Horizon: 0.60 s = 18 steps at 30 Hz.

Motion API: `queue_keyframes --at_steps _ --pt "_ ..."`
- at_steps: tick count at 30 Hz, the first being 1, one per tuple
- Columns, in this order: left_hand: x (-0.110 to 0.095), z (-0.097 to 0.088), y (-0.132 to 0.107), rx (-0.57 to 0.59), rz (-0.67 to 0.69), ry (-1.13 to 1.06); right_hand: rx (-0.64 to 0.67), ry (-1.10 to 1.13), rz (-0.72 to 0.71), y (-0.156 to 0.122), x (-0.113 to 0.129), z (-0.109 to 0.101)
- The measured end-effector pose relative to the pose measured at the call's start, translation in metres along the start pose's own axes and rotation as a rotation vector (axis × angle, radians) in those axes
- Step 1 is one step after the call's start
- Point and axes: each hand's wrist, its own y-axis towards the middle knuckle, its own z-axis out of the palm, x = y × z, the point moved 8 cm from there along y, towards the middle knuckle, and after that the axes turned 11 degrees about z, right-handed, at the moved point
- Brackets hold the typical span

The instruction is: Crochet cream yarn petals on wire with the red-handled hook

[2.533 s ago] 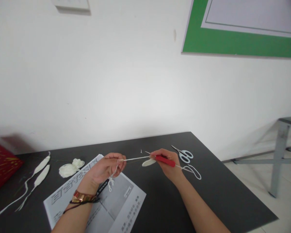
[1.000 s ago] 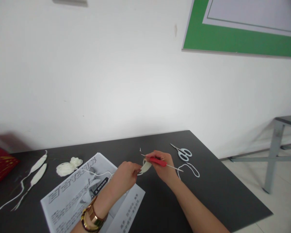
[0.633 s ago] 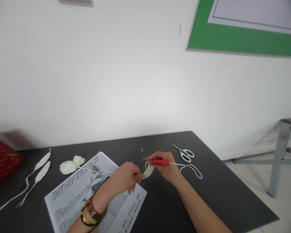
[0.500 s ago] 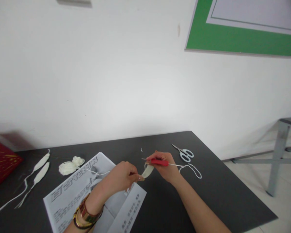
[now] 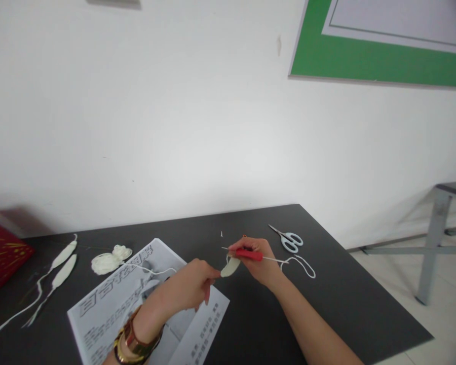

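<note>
My right hand [image 5: 258, 256] is closed around a red-handled crochet hook [image 5: 250, 254], its thin metal tip pointing left. The same fingers pinch a small cream crocheted piece [image 5: 231, 266], which hangs below the hook in a curve. My left hand [image 5: 192, 281] is at the left of this piece, its index finger stretched out to touch the lower left end. Its other fingers hang apart below, partly hidden. White yarn [image 5: 146, 268] runs from a small cream yarn bundle [image 5: 106, 262] toward my left hand and passes out of sight behind it.
A printed sheet [image 5: 110, 304] lies under my left arm on the black table [image 5: 266, 324]. Scissors [image 5: 288, 239] and a loop of white yarn [image 5: 307, 266] lie right of my right hand. Two leaf-shaped crocheted pieces [image 5: 64, 271] with tails and a red box [image 5: 3, 253] are at left.
My left thumb and finger have let go of the crocheted piece's lower end; the index finger now points at and touches it. My right hand keeps its hold, nearly still.
</note>
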Motion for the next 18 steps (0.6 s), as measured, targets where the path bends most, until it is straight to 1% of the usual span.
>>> queue_keyframes --at_steps 3,7,10,14,16,18 --pt "0.002 0.0 0.003 -0.034 -0.013 0.07 -0.007 -0.007 -0.001 0.0 0.0 -0.001" --pt "0.006 0.0 0.008 -0.075 -0.02 0.099 -0.071 -0.001 -0.03 0.002 -0.001 -0.007" --pt "0.007 -0.004 0.009 -0.164 -0.021 0.148 -0.113 0.085 -0.042 0.004 -0.003 -0.01" --pt "0.004 -0.005 0.007 -0.281 -0.074 0.248 -0.18 0.16 -0.039 0.005 -0.005 -0.016" --pt "-0.001 -0.006 0.009 -0.317 -0.063 0.228 -0.197 0.192 -0.039 0.005 -0.006 -0.019" --pt "-0.004 -0.008 0.012 -0.344 -0.042 0.14 -0.202 0.227 -0.036 0.006 -0.007 -0.021"
